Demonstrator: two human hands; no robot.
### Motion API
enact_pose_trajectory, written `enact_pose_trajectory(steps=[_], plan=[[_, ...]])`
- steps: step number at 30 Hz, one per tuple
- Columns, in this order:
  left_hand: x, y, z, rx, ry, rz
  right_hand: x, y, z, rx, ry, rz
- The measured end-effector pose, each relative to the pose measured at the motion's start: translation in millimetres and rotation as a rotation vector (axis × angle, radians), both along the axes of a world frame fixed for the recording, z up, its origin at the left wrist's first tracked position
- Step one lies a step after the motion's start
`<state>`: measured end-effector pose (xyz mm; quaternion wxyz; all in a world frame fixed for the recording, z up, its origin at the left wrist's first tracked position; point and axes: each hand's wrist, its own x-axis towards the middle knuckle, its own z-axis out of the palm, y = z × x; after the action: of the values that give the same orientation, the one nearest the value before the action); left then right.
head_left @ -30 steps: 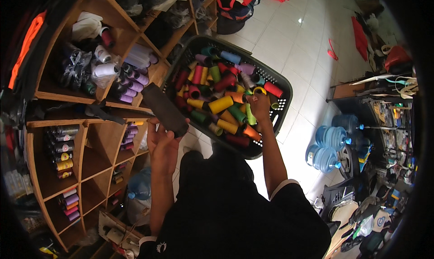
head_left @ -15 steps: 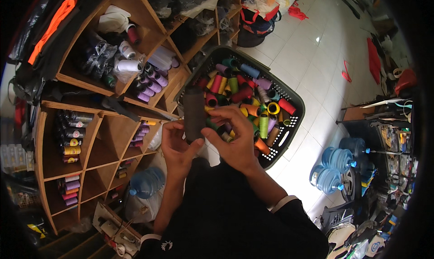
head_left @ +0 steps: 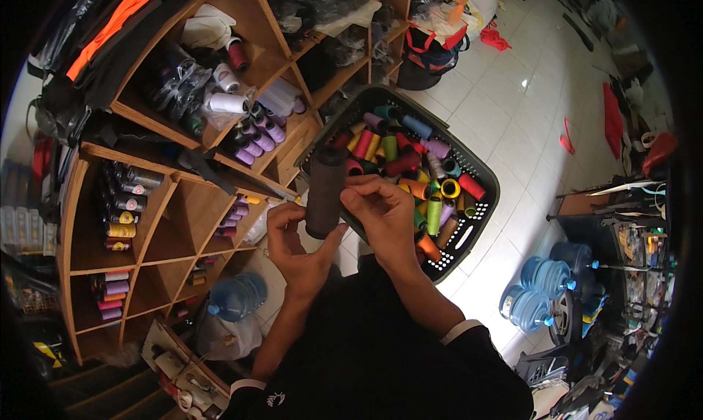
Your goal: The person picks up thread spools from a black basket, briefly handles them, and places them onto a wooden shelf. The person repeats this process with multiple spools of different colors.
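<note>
Right hand [head_left: 384, 218]: a second ago it was down in the basket [head_left: 486, 172]; now it has come across to the dark spool [head_left: 326, 193], fingers bent, thumb and forefinger close together at the spool's right side. From here I can't tell whether they pinch anything.
Left hand [head_left: 296, 251]: gripping the spool's lower end between thumb and fingers, keeping it nearly upright.
Dark spool: up in front of the basket's near left side, between the two hands.
Basket: dark, with perforated walls, heaped with coloured spools; toward its right side I can see a red spool [head_left: 472, 186], a yellow spool [head_left: 450, 188] and a lime green spool [head_left: 434, 213].
Wooden shelves [head_left: 192, 213]: to the left, with lavender spools [head_left: 265, 140] bunched in a far compartment.
Blue water jugs [head_left: 545, 275]: grouped on the right, beyond the white tiled floor [head_left: 505, 112].
</note>
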<state>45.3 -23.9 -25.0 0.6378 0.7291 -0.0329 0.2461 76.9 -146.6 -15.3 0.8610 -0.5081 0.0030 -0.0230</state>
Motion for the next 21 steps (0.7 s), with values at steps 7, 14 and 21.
enact_pose_trajectory(steps=[7, 14, 21], plan=[[-1.9, 4.7, 6.9, 0.083, 0.123, -0.073, 1.9, -1.6, -1.4, -0.048, -0.081, 0.094], [-5.6, 0.3, 20.7, -0.078, 0.225, -0.092, -5.5, 3.2, 8.0, -0.230, -0.167, -0.111], [-7.9, 8.2, 14.8, 0.142, 0.035, -0.042, -1.0, -11.3, 21.0, -0.791, -0.625, -0.224]])
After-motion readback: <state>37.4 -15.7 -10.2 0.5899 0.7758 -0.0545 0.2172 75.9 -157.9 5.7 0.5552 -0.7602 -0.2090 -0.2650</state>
